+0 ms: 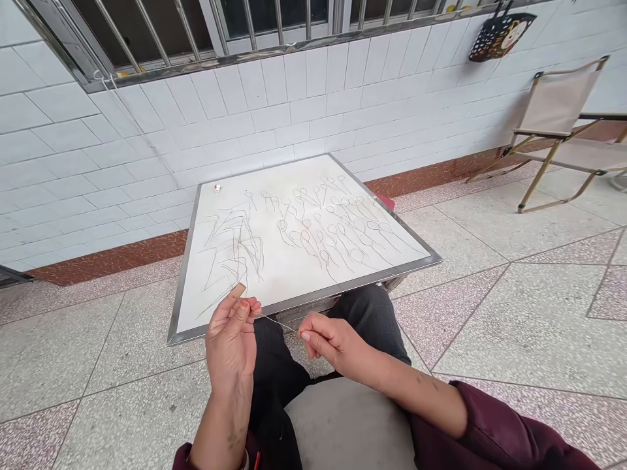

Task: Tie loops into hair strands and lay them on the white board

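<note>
A thin, pale wire-like strand [280,322] runs from my left hand to my right, just in front of the table's near edge. My left hand [232,336], palm turned up, pinches one end between thumb and fingers. At its fingertips a small tan piece [238,290] shows; whether it is held or wrapped on a finger I cannot tell. The fingers of my right hand [326,341] are closed on the strand's other end. On the white tabletop [274,287] lie many looped strands [333,228] with tails at the right, and straighter, bent strands [238,225] at the left.
A small red-and-white object [217,188] sits at the table's far left corner. Behind stands a white tiled wall [294,98] with a barred window. A folding chair [558,117] is at the right, and a dark patterned bag [500,38] hangs above it.
</note>
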`<state>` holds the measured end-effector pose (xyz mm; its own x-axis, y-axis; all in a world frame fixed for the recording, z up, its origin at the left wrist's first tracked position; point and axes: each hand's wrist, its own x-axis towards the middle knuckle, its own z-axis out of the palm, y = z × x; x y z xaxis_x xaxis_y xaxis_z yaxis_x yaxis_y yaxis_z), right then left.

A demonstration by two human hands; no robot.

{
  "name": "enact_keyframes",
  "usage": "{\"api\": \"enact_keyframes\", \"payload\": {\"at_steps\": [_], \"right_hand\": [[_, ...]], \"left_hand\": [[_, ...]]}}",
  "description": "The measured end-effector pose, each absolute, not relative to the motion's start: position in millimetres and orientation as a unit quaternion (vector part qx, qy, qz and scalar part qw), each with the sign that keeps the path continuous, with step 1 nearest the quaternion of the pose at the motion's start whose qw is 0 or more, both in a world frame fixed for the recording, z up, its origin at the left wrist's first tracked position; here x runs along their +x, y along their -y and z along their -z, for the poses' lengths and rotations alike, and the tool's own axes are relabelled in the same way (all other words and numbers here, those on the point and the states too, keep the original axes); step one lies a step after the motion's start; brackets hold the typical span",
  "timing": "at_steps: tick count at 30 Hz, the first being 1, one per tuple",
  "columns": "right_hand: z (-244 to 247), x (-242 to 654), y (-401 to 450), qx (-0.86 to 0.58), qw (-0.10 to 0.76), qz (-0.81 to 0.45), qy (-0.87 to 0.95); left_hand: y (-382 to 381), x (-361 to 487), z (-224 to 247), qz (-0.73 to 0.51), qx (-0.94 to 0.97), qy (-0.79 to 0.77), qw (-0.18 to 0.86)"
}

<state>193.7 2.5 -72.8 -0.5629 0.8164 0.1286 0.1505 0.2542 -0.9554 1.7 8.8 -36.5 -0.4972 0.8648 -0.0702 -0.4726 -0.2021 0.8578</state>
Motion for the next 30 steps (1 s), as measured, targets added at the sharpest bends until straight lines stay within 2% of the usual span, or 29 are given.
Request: {"api": "enact_keyframes", "payload": {"at_steps": [11, 19, 26, 30], "right_hand": [[68, 193, 4, -0.346, 0.305, -0.517, 0.721], [76, 197, 10, -0.334, 0.345, -0.398, 0.782], [70, 206, -15, -0.388, 0.402, -0.530, 0.638], [53, 194, -28, -0.319, 0.378, -0.529, 0.690]], "left_hand": [[-7, 6, 35, -0.761, 0.198, -0.412, 0.460], [-7, -2, 35, -0.780, 0.192, -0.383, 0.456], [-4, -5, 27, -0.767, 0.182, -0.372, 0.491], [-1, 8, 28, -0.746, 0.184, -0.375, 0.518]]}}
